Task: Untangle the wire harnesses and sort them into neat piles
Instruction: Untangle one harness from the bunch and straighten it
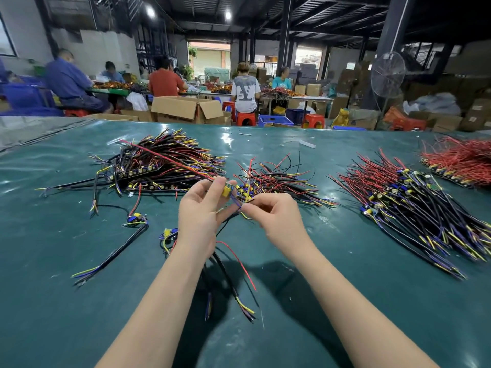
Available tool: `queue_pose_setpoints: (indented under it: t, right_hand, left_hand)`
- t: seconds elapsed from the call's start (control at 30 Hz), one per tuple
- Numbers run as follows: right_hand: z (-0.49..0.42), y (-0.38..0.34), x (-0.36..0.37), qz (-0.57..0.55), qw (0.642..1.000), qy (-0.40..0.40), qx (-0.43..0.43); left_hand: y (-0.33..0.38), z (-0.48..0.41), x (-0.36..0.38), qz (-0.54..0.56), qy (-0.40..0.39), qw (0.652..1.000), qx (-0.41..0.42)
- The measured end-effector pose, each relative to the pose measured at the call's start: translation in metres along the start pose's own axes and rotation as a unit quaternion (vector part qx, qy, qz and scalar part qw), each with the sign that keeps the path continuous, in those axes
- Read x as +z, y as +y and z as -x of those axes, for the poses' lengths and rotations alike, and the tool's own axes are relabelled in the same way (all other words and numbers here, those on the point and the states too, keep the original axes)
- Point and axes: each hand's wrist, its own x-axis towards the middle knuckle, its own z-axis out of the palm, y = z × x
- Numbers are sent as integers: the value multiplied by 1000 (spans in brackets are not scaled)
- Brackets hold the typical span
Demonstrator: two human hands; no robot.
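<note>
1. Harness (229,191) is held above the table (53,261), just in front of the middle pile (276,176); its yellow block is gripped by the left hand (202,216) between thumb and curled fingers; thin blue and yellow wires beside the block are pinched by the thumb and forefinger of the right hand (273,216), with the other fingers curled under.
2. A red wire (239,264) and a black cable (225,277) are seen hanging limp below the left hand, their ends over the table.
3. The harness is judged light and floppy; the wires are thin and soft, and are likely to snag on one another; the small parts at the block are probably fragile where the wires join.
4. Hold is best taken at the block, not at the stripped tips; caught strands are better eased apart slowly than tugged.
5. A left pile (164,163), a right pile (414,203) and a red pile (462,160) are laid well apart on the table; two loose harnesses (135,217) are left near the left wrist.
6. The knot itself, if any, is hidden between the fingers; which hanging wires belong to the held harness cannot be told, as their upper ends are covered by the left hand and forearm; the red pile is cut off at the frame's edge; the right pile's near ends are blurred.
</note>
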Motion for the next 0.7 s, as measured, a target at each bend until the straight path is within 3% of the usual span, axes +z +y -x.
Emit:
queue_pose_setpoints:
  t: [0.07, 0.17, 0.23, 0.3, 0.33, 0.37, 0.47, 0.5, 0.57, 0.7]
  right_hand:
    - [-3, 6, -5, 67, 995, 62, -32]
    - [-10, 12, -24, -3, 989, 147, -16]
    - [-15, 12, -34, -102, 981, 165, 23]
    - [-16, 11, -36, -180, 972, 135, 71]
    - [-15, 10, -34, -193, 971, 106, 88]
    - [-13, 9, -32, -196, 973, 76, 97]
    - [-10, 3, -22, -151, 985, 8, 83]
    - [-9, 0, -19, -97, 993, -10, 61]
    - [-5, -3, -11, 21, 999, -45, 12]
    - [2, 0, -1, 214, 972, -79, -52]
  left_hand:
    - [-2, -2, 0, -33, -37, 998, -49]
    - [-8, 2, 2, -190, -122, 960, -165]
    - [-15, 10, 1, -352, -220, 890, -186]
    - [-22, 16, -2, -522, -296, 787, -142]
    - [-25, 17, -3, -553, -304, 767, -113]
    - [-25, 16, -1, -539, -293, 783, -103]
    - [-15, 12, 2, -341, -167, 916, -127]
    - [-12, 9, 1, -280, -123, 945, -119]
    - [-11, 4, -4, -210, -82, 970, -86]
    - [-18, 1, -12, -219, -29, 974, -45]
